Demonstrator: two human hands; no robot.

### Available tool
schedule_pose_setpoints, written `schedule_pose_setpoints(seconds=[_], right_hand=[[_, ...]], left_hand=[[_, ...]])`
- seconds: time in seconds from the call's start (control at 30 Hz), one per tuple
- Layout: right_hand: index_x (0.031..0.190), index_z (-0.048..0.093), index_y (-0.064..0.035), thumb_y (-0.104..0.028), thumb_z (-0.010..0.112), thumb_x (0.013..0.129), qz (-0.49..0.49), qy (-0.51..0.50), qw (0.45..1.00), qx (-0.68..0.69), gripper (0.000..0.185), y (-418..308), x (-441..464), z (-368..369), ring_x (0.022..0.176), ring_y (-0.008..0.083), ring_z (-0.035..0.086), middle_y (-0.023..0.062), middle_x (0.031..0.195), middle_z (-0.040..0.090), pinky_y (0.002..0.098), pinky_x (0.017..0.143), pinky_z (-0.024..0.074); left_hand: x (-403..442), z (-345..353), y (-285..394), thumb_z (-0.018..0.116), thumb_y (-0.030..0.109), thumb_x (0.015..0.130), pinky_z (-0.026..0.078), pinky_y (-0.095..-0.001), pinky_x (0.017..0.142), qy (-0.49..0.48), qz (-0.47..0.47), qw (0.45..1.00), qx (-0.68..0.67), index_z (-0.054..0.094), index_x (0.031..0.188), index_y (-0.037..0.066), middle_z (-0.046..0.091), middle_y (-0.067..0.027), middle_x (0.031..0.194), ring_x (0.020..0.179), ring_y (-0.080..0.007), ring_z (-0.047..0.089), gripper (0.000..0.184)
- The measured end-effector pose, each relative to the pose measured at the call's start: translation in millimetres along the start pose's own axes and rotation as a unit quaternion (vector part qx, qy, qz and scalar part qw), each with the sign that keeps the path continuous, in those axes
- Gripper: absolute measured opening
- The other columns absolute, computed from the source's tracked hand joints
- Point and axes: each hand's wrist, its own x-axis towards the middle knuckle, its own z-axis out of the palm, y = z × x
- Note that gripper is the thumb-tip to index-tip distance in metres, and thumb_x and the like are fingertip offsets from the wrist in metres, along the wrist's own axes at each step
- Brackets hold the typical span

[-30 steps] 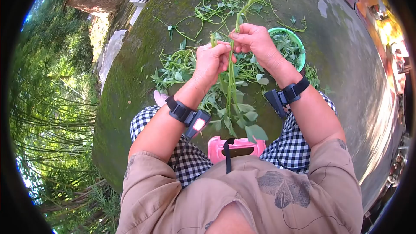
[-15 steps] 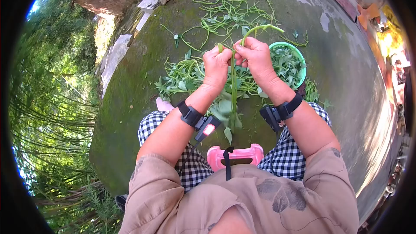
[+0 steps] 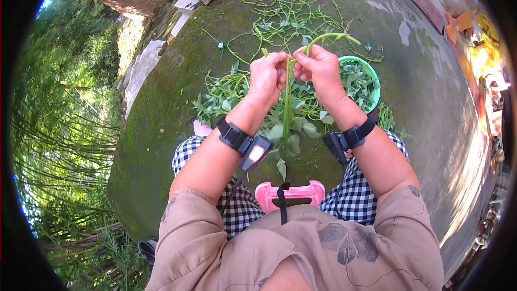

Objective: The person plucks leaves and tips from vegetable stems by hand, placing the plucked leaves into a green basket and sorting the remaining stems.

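My left hand (image 3: 266, 77) is closed in a pinch around green leafy stems (image 3: 288, 94), whose leaves hang down between my forearms. Close beside it, my right hand (image 3: 321, 71) pinches a thick green stem (image 3: 329, 36) that curves up and to the right above the fingers. The fingertips of both hands nearly meet at the top of the hanging bunch. Beneath and behind the hands, a pile of leafy vines (image 3: 226, 97) lies on the ground. A green basin (image 3: 377, 89) holding leaves is just right of my right hand.
Stripped stems (image 3: 291, 16) lie scattered on the mossy concrete floor (image 3: 161, 145) farther forward. A pink plastic object (image 3: 265, 194) sits between my knees. Stone blocks (image 3: 144, 70) line the left edge, with greenery beyond. Assorted items, including an orange one (image 3: 458, 24), stand at the far right.
Since the first frame, the curved stem in my right hand has swung over to the right, and the hanging bunch has shifted and hangs closer together. Both hands remain closed near each other.
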Motion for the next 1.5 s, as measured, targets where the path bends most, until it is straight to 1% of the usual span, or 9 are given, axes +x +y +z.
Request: schedule_pose_setpoints(seconds=[0.2, 0.43, 0.73, 0.87, 0.93, 1.1, 1.2, 1.27, 1.5], right_hand=[[0.094, 0.065, -0.0064, -0.018, 0.060, 0.093, -0.005, 0.020, 1.000, -0.003, 0.013, -3.5, 9.6, -8.4, 0.064, 0.0074, 0.058, 0.0000, 0.073, 0.062, 0.0198, 0.056, 0.0416], [0.095, 0.065, -0.0066, -0.019, 0.059, 0.094, 0.025, 0.018, 1.000, 0.000, 0.013, 1.2, 12.8, -3.9, 0.064, 0.0082, 0.059, 0.0004, 0.076, 0.064, 0.0203, 0.056, 0.0426], [0.094, 0.064, -0.0073, -0.017, 0.059, 0.093, 0.034, 0.044, 0.998, -0.017, 0.011, 1.1, 17.5, -21.8, 0.058, 0.0058, 0.057, 0.0001, 0.075, 0.061, 0.0185, 0.050, 0.0427], [0.094, 0.064, -0.0058, -0.017, 0.060, 0.092, 0.040, 0.077, 0.995, -0.038, 0.012, 4.6, 22.4, -42.8, 0.053, 0.0064, 0.057, 0.0006, 0.073, 0.061, 0.0177, 0.046, 0.0419], [0.092, 0.064, -0.0061, -0.018, 0.060, 0.092, 0.048, 0.107, 0.992, -0.056, 0.012, 3.8, 23.3, -52.4, 0.052, 0.0078, 0.058, 0.0015, 0.072, 0.062, 0.0186, 0.045, 0.0415], [0.088, 0.062, -0.0075, -0.020, 0.062, 0.092, 0.047, 0.137, 0.985, -0.094, 0.013, 2.9, 24.7, -67.9, 0.053, 0.0088, 0.060, 0.0013, 0.071, 0.063, 0.0195, 0.045, 0.0399], [0.082, 0.061, -0.0049, -0.019, 0.065, 0.089, 0.017, 0.112, 0.987, -0.113, 0.016, 7.7, 25.5, -58.2, 0.050, 0.0089, 0.056, 0.0023, 0.066, 0.060, 0.0208, 0.044, 0.0412], [0.078, 0.060, -0.0033, -0.019, 0.067, 0.087, -0.007, 0.091, 0.988, -0.128, 0.019, 12.8, 23.9, -47.2, 0.048, 0.0088, 0.054, 0.0028, 0.062, 0.059, 0.0219, 0.043, 0.0418], [0.080, 0.065, 0.0006, -0.020, 0.070, 0.082, -0.062, 0.075, 0.984, -0.150, 0.021, 0.2, 33.6, -17.0, 0.048, 0.0089, 0.053, 0.0042, 0.062, 0.061, 0.0266, 0.045, 0.0423]], left_hand=[[-4.6, -2.6, 4.1, 0.065, 0.017, 0.090, 0.033, -0.0213, 0.043, -0.063, 0.015, 0.987, 0.144, 0.064, 0.101, 0.002, 0.058, -0.0011, 0.074, 0.054, -0.0073, 0.047, 0.019], [12.9, -19.6, 28.3, 0.054, 0.016, 0.098, 0.040, -0.0211, 0.047, -0.018, 0.080, 0.996, 0.027, 0.058, 0.118, 0.003, 0.070, -0.0147, 0.091, 0.062, -0.0085, 0.053, 0.024], [9.3, -49.9, 87.7, 0.046, 0.025, 0.102, 0.052, -0.0337, 0.062, 0.042, 0.167, 0.985, -0.015, 0.057, 0.122, 0.012, 0.068, -0.0086, 0.079, 0.070, -0.0192, 0.066, 0.026], [7.1, -80.9, 112.0, 0.045, 0.025, 0.103, 0.040, -0.0271, 0.045, 0.029, 0.260, 0.963, -0.068, 0.056, 0.121, 0.010, 0.055, -0.0020, 0.064, 0.048, -0.0110, 0.046, 0.027], [-0.9, -87.8, 124.6, 0.048, 0.022, 0.101, 0.029, -0.0222, 0.039, 0.145, 0.317, 0.937, -0.019, 0.058, 0.118, 0.011, 0.050, 0.0015, 0.062, 0.045, -0.0056, 0.037, 0.022], [5.0, -102.8, 125.0, 0.071, 0.016, 0.085, 0.032, -0.0218, 0.044, 0.266, 0.379, 0.870, 0.171, 0.065, 0.108, 0.009, 0.057, 0.0034, 0.070, 0.050, -0.0043, 0.040, 0.026], [-7.4, -56.6, 70.8, 0.075, 0.013, 0.076, 0.027, -0.0213, 0.044, 0.072, 0.199, 0.922, 0.324, 0.074, 0.088, 0.010, 0.053, 0.0076, 0.061, 0.049, -0.0022, 0.039, 0.012], [-6.9, -35.0, 14.1, 0.077, 0.012, 0.075, 0.039, -0.0219, 0.056, -0.058, 0.123, 0.930, 0.340, 0.074, 0.094, 0.007, 0.064, 0.0023, 0.071, 0.060, -0.0046, 0.050, 0.021], [-8.2, 0.6, -29.7, 0.073, 0.009, 0.080, 0.040, -0.0237, 0.054, -0.063, 0.090, 0.960, 0.258, 0.070, 0.085, 0.003, 0.062, 0.0010, 0.069, 0.058, -0.0067, 0.050, 0.008]])
